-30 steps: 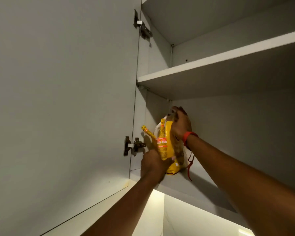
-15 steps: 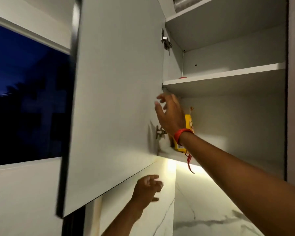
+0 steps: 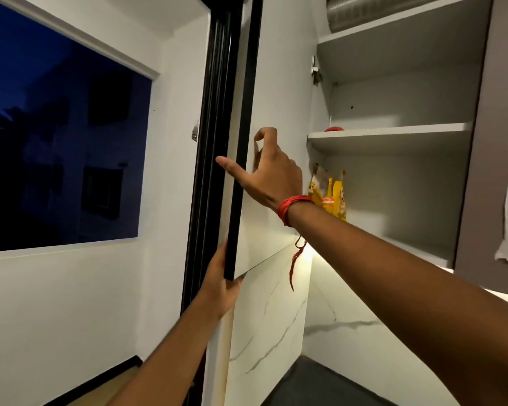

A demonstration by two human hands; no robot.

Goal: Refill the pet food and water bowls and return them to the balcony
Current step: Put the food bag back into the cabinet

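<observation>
In the right half of the frame, the open cabinet (image 3: 469,118) showed 3 shelves. The lowest shelf (image 3: 420,251) carried a yellow food bag (image 3: 336,197), upright at its left end. The middle shelf (image 3: 393,136) bore 1 small red object (image 3: 333,129) at its left end. A ribbed silver duct (image 3: 361,10) ran just above the top shelf (image 3: 399,26).

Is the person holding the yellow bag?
No, the yellow bag sits on the shelf; the left hand and right hand are at the cabinet door.
</observation>
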